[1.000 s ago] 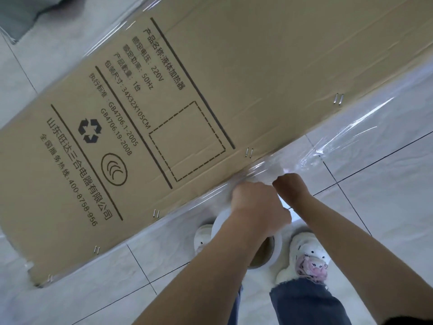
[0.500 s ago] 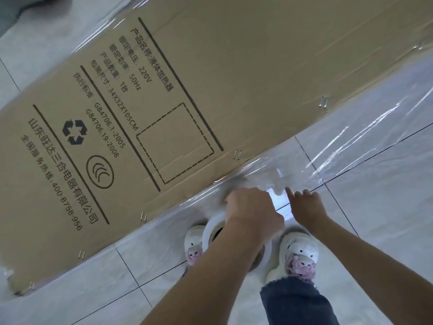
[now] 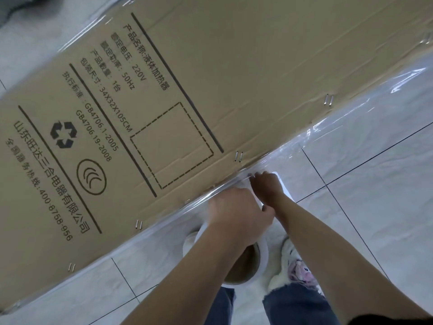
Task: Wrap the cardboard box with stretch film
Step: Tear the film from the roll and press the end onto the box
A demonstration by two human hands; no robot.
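Observation:
A long brown cardboard box (image 3: 210, 73) with black print and staples lies across the tiled floor, its near edge running diagonally in front of me. Clear stretch film (image 3: 346, 127) covers its near side and edge. My left hand (image 3: 236, 214) grips the top of the stretch film roll (image 3: 257, 261), a white roll with a brown core held upright just below the box edge. My right hand (image 3: 267, 186) pinches the film at the box edge, right beside my left hand.
Pale floor tiles (image 3: 375, 207) with dark grout lines surround the box. My feet in white shoes (image 3: 295, 266) and blue jeans (image 3: 293, 306) stand directly under the roll. A grey object (image 3: 14, 5) shows at the top left corner.
My right hand has shifted up from beside the roll to the box edge and closed on the film. My left hand stays on the roll.

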